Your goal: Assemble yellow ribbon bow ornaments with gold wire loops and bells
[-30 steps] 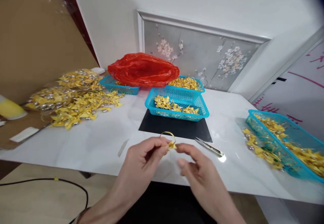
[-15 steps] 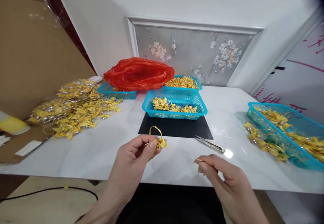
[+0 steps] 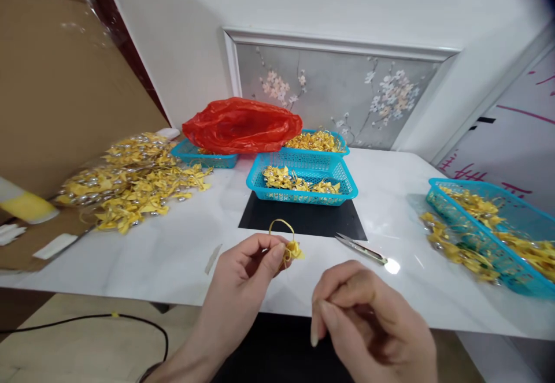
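My left hand (image 3: pixel 251 273) pinches a small yellow ribbon bow (image 3: pixel 295 250) between thumb and fingertips. A thin gold cord loop stands up from the bow. To the right and closer to me is my right hand (image 3: pixel 368 319), its thumb pressed against curled fingers; what they hold, if anything, is hidden. Beyond both hands lies a black mat (image 3: pixel 299 220) with a blue basket (image 3: pixel 302 197) on its far part, holding several yellow bows with silvery beads. Small thread snips (image 3: pixel 362 249) rest at the mat's right corner, on the white table.
Yellow bows (image 3: pixel 143 189) are heaped on the left, partly in clear plastic. A red plastic bag (image 3: pixel 243 129) sits over a blue basket at the back, beside another basket (image 3: pixel 347 151). To the right stands a further blue basket (image 3: pixel 511 256) with bows beside it.
My right hand has come closer to me and slightly left, its fingers more curled. My left hand, still holding the bow, has shifted a little right in view.
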Tool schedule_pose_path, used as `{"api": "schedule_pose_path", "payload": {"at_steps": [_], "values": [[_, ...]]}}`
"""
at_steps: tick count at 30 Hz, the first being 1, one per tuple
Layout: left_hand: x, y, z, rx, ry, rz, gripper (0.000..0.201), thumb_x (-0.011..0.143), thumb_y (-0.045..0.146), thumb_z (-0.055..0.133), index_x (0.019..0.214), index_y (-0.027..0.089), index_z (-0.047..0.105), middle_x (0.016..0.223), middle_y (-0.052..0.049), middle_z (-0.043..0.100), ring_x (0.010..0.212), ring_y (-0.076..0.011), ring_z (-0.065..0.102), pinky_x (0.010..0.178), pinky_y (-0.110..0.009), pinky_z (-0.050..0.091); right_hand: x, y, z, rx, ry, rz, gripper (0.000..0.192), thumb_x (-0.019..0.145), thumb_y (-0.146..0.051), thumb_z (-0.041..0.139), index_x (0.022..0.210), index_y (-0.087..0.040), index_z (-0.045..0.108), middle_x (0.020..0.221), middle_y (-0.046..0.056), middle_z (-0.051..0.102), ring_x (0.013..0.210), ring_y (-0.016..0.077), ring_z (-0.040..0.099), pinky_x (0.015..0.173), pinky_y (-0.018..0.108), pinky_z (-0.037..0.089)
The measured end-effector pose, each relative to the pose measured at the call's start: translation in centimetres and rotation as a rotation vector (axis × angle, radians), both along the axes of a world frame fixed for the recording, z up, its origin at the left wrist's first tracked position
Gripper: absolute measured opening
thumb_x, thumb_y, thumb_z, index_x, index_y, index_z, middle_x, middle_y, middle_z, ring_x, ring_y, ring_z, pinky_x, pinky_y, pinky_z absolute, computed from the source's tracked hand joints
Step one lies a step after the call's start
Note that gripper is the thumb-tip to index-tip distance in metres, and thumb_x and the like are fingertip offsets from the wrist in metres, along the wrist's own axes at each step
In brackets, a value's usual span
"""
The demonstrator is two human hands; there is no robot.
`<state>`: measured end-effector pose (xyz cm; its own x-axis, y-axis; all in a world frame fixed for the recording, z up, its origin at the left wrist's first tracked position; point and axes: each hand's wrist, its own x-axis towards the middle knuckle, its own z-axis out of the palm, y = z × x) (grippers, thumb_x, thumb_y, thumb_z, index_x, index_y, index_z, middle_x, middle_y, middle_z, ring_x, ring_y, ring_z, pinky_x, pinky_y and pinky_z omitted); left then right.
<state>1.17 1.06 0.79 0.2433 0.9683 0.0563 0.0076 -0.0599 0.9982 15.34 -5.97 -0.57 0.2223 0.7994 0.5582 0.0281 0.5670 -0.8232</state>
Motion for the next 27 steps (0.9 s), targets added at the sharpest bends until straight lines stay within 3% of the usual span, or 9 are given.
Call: {"api": "schedule_pose_path", "payload": {"at_steps": [6, 13, 17, 20, 27], "values": [[0.0, -0.2, 0.0, 0.037, 0.007, -0.013, 0.018, 0.091, 0.032, 0.061, 0.079, 0.019, 0.066, 0.081, 0.001, 0.069, 0.073, -0.011, 0.061, 0.07, -0.018, 0.052, 0.4, 1.4, -1.0, -0.015, -0.396, -0.084, 0.018, 0.087, -0.004, 0.054, 0.087, -0.022, 0.054, 0.088, 0.0, 0.066, 0.067, 0.0082, 0.061, 0.053, 0.015, 0.048], [0.1, -0.2, -0.2, 0.033, 0.076, -0.032, 0.018, 0.091, 0.034, 0.059, 0.085, 0.019, 0.067, 0.08, 0.0, 0.069, 0.076, -0.0152, 0.063, 0.072, -0.025, 0.052, 0.3, 1.5, -0.4, -0.024, -0.467, -0.162, 0.015, 0.09, -0.008, 0.056, 0.088, -0.023, 0.059, 0.076, -0.005, 0.063, 0.054, 0.0069, 0.052, 0.046, 0.017, 0.04], [0.1, -0.3, -0.4, 0.034, 0.07, -0.029, 0.018, 0.09, 0.033, 0.059, 0.083, 0.019, 0.066, 0.079, 0.0, 0.068, 0.076, -0.0149, 0.063, 0.072, -0.024, 0.052, 0.6, 1.7, -0.1, 0.036, -0.502, -0.263, 0.018, 0.089, -0.007, 0.059, 0.095, -0.023, 0.064, 0.081, -0.003, 0.068, 0.068, 0.0104, 0.061, 0.062, 0.018, 0.05], [0.2, -0.3, -0.3, 0.047, 0.042, -0.01, 0.017, 0.091, 0.031, 0.059, 0.082, 0.019, 0.066, 0.081, 0.0, 0.069, 0.077, -0.0143, 0.063, 0.076, -0.024, 0.054, 0.7, 1.9, -0.6, 0.073, -0.539, -0.347, 0.017, 0.091, -0.007, 0.055, 0.086, -0.02, 0.065, 0.08, 0.001, 0.066, 0.078, 0.0143, 0.061, 0.07, 0.023, 0.049], [0.4, -0.4, -0.2, 0.018, -0.019, 0.004, 0.017, 0.09, 0.03, 0.06, 0.081, 0.018, 0.066, 0.08, 0.0, 0.068, 0.078, -0.0149, 0.064, 0.082, -0.028, 0.057, 0.7, 1.8, -2.2, 0.041, -0.636, -0.398, 0.014, 0.091, -0.008, 0.056, 0.086, -0.019, 0.062, 0.074, 0.002, 0.06, 0.07, 0.016, 0.057, 0.063, 0.027, 0.048]]}}
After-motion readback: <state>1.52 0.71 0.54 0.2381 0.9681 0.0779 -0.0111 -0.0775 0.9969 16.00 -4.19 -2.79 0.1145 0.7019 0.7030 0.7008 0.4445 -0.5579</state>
